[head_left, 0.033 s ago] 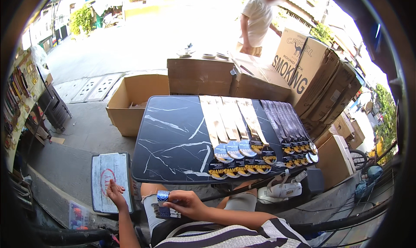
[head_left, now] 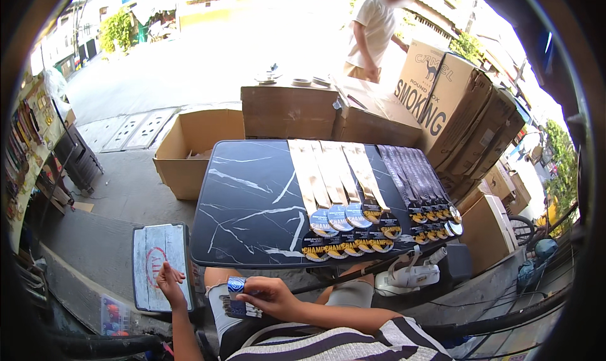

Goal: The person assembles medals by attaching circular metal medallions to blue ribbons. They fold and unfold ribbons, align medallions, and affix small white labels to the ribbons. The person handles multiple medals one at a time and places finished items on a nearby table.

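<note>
My right hand [head_left: 268,296] is closed on a small bundle of blue patterned strips [head_left: 236,286], held over my lap. They look like folded ribbons, with dark and pale layered ends hanging below my fingers. My left hand [head_left: 170,285] is raised over a box-like stool [head_left: 146,289] with a pale wood-look top, its fingers loosely bent and apart, nothing visible in them. On the dark marbled table [head_left: 243,203] lie medals [head_left: 338,217] on gold ribbons, overlapping in rows. To their right, more medals [head_left: 435,216] hang from dark printed ribbons laid side by side.
An open cardboard box [head_left: 183,179] stands left of the table. Closed cartons [head_left: 289,113] line the far side, with tape rolls on top. Taller cartons [head_left: 435,102] are stacked right, beside a person in a white shirt [head_left: 374,29]. A white machine [head_left: 409,278] sits under the table's right end.
The view has shifted very slightly. The far person's lowered arm has moved a little; my hands keep their pose.
</note>
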A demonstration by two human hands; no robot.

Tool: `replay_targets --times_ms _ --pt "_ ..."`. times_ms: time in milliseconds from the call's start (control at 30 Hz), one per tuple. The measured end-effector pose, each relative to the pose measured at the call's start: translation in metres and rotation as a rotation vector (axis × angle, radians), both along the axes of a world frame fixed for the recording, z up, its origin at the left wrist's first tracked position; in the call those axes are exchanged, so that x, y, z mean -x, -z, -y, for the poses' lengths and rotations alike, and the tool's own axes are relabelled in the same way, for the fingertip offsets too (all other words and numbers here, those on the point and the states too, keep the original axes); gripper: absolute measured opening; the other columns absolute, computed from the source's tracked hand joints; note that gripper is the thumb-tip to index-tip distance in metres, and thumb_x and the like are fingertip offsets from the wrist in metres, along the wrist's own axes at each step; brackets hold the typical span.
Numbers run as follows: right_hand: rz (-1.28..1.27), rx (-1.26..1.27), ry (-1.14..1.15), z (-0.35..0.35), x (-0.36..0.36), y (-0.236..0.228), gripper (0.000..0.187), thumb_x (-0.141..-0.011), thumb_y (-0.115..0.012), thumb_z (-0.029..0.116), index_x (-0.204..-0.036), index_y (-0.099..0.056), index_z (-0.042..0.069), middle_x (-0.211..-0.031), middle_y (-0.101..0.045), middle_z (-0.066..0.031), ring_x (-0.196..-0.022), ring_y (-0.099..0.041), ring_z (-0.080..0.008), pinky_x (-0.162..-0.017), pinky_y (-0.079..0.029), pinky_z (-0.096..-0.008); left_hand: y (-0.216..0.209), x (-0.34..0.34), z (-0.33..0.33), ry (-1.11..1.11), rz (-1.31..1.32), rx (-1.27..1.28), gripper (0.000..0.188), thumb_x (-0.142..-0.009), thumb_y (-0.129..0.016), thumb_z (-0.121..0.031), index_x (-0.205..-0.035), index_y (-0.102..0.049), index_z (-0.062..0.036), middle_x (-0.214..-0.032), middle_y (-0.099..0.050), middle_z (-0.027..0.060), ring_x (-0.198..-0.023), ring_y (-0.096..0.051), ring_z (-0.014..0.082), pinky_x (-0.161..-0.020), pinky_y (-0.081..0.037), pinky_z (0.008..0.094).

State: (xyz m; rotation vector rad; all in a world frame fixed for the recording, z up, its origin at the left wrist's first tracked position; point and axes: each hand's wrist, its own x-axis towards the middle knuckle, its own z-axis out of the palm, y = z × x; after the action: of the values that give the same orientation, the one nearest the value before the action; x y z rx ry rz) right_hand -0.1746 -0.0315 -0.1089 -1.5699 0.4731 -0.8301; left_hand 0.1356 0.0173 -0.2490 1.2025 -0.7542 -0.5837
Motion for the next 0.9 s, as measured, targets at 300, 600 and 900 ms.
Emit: replay_targets --times_ms 300,600,900 --pt "0.226 -0.391 0.13 -0.008 -0.022 0.035 0.018 -0.095 -0.07 0.018 -0.096 -0.067 0.001 -0.089 -0.061 0.0027 -0.085 -0.054 -0.0036 -0.075 -0.046 -0.021 -0.17 0.13 -0.036 0.381 0.729 -0.267 0.095 -0.055 -0.094 -0.029 -0.132 -0.044 -0.004 -0.129 -0.053 0.0153 -0.12 -0.054 0.0307 -0.102 -0.043 0.042" --pt "0.361 -0.586 0.069 -0.014 -0.073 0.048 0.023 -0.096 -0.068 0.024 -0.092 -0.066 0.002 -0.087 -0.055 0.0037 -0.083 -0.05 -0.0029 -0.072 -0.043 -0.0213 -0.16 0.121 -0.045 0.159 0.958 -0.404 0.08 -0.057 -0.087 -0.012 -0.128 -0.052 -0.003 -0.129 -0.054 0.0188 -0.12 -0.053 0.0388 -0.102 -0.044 0.0447" --pt "0.504 -0.662 0.02 -0.025 -0.138 0.065 0.014 -0.097 -0.067 0.021 -0.1 -0.068 0.007 -0.087 -0.056 0.0068 -0.078 -0.048 -0.0001 -0.067 -0.041 -0.0174 -0.13 0.061 -0.048 0.095 0.879 -0.339 0.082 -0.062 -0.083 -0.003 -0.136 -0.05 -0.0061 -0.133 -0.055 0.0116 -0.115 -0.059 0.0256 -0.081 -0.053 0.0324"
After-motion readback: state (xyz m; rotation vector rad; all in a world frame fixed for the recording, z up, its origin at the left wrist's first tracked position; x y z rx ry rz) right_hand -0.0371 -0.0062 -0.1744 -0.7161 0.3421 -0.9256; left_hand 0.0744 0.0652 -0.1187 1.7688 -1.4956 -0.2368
